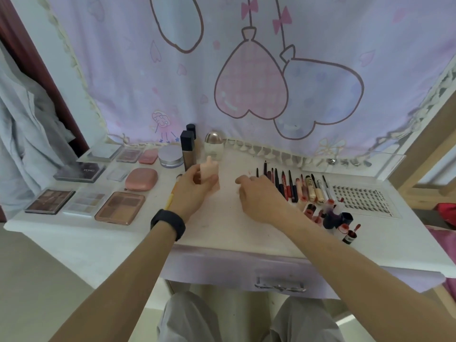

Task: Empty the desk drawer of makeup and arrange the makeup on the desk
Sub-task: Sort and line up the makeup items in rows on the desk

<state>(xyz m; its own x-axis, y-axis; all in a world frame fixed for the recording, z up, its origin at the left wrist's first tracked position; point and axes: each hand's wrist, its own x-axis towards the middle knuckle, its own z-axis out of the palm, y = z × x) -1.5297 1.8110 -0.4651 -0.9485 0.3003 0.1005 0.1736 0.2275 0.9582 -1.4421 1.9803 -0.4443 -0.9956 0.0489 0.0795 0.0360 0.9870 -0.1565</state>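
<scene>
White desk (222, 230), balloon-print curtain (172, 95) behind, drawer (246, 270) closed, left hand (192, 191) gripping peach bottle (209, 169)

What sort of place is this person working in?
Probably a bedroom vanity: eyeshadow palettes and a row of makeup pencils laid out on a white desk, with a pastel heart-balloon cloth hung behind.

place: home bedroom | we see a white desk (222, 225) laid with palettes (120, 208) | a cartoon curtain (246, 82) behind | clothes (27, 124) hanging at left
</scene>
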